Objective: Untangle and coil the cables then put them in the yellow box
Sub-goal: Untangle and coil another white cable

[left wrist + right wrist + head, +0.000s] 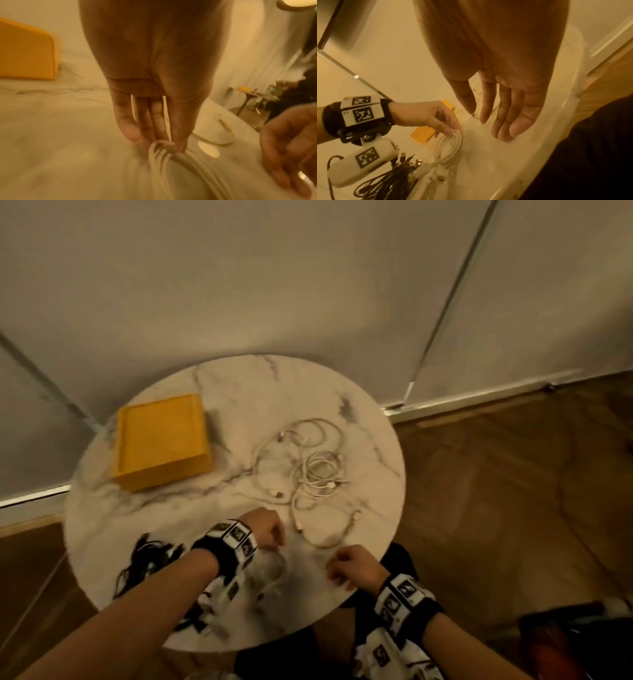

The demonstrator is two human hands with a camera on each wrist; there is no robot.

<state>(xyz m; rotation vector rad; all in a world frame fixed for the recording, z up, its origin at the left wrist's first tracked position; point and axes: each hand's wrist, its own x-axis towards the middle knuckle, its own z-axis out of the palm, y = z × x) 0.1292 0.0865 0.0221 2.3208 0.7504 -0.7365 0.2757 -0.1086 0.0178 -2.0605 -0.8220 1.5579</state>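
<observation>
- Coiled white charging cable [450, 147]: the left hand [426, 116] pinches its gathered loops at the top between fingertips [180, 135] and thumb, and the rest of the coil droops to the round white marble-patterned table [212, 518] near its front edge.
- It looks light, limp and smooth, so I'd expect the loops to spring apart unless they are pinched together where they cross, as now.
- Right hand [506, 108] hovers just beside it, fingers straight and loose, holding nothing.
- Further out lies the tangled heap of white cables [311, 470], mid-table, still knotted; loose plug ends look like the best places to start pulling.
- A bundle of dark cables [144, 559] sits at the left forearm, partly covered by it.
- The square yellow box [161, 443] stands well apart at the far left; nothing shows inside it from here.
- Motion blur smears the coil, so I cannot count its turns.
</observation>
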